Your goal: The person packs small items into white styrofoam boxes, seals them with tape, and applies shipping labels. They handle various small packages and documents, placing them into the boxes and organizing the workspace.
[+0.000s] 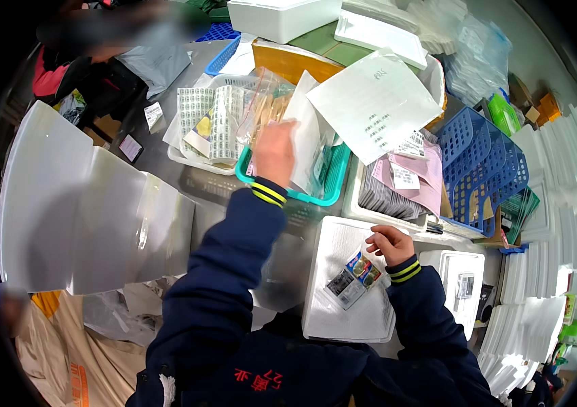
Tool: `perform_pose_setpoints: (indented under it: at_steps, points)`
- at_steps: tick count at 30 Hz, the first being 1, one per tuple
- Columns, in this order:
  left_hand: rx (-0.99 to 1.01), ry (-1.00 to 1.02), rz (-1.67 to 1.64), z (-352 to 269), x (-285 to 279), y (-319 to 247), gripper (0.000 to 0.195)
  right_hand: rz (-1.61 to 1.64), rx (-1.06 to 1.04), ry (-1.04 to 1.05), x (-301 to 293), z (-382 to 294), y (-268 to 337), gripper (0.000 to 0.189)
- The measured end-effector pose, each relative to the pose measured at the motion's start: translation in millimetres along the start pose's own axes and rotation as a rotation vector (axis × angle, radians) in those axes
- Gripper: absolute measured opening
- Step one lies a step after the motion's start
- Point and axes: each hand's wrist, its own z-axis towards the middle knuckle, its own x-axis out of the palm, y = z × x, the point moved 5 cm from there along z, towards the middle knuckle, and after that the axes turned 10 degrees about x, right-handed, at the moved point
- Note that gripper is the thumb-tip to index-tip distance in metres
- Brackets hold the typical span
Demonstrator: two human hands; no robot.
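Observation:
My left hand (274, 152) reaches into a teal plastic basket (333, 199), at the wooden sticks (270, 107) in a clear zip bag; its fingertips are blurred, so any hold on them is unclear. My right hand (391, 245) hovers with bent fingers over a white foam box lid (319, 310) in front of me. Beside that hand, two small printed packets (354, 280) lie on the lid, one with blue and red colours, one silver and black. White sheets and clear packets fill the right part of the teal basket.
A white basket (202, 162) holds rolled label sheets (226, 122). To the right stand a tub of stacked packets (390, 196) and a blue perforated rack (487, 168). Foam boxes (100, 213) are stacked at left, more foam at far right. Another person (59, 76) is at upper left.

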Motion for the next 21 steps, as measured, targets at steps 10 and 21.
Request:
perform_pose_setpoints:
  at_steps: [10, 21]
  points:
    - [-0.616, 0.729, 0.258, -20.6, 78.1, 184.7, 0.026, 0.118, 0.031, 0.023, 8.1, -28.3, -10.6, 0.022]
    - [-0.688, 0.513, 0.052, -37.4, 62.1, 183.4, 0.027, 0.142, -0.024, -0.024, -7.6, -36.1, -26.8, 0.023]
